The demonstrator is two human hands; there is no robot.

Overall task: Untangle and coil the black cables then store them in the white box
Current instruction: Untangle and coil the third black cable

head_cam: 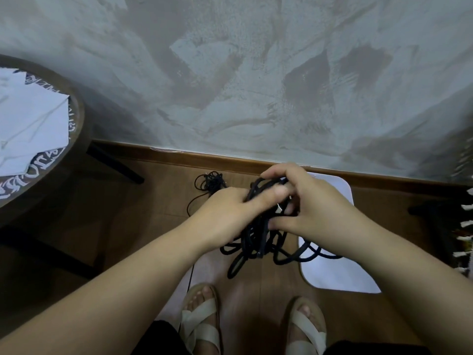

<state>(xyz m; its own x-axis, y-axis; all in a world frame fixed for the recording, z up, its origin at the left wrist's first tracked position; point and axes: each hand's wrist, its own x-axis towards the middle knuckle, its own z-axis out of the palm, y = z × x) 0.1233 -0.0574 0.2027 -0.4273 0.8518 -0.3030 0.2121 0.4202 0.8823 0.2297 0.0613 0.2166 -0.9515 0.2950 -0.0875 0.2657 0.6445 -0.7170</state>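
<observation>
Two feet in cream cross-strap sandals (202, 326) stand on the wood floor (143, 226) at the bottom edge; both bare forearms reach fwd above them. L hand (225, 211) and R hand (314, 203) meet mid-frame on a tangle of black cables (257, 237); L grip is closed round the bundle from the left side, thumb laid across the strands; R grip curls over the top w/ thumb pressed in from below; both grips hold the tangle. Loose loops hang from it between and below the hands; some cross in front of the white box (340, 278). The box lies flat on the floor under the R forearm, corners rounded, partly hidden by hand and arm; can't tell if the loops touch it. Farther off, a thin black cable bundle (211, 181) lies on the floor just beside the skirting board (153, 151), one strand trailing back toward the feet. At left a round bench (78, 116) carries white paper (30, 119); a grey plaster wall (256, 73) rises behind.
</observation>
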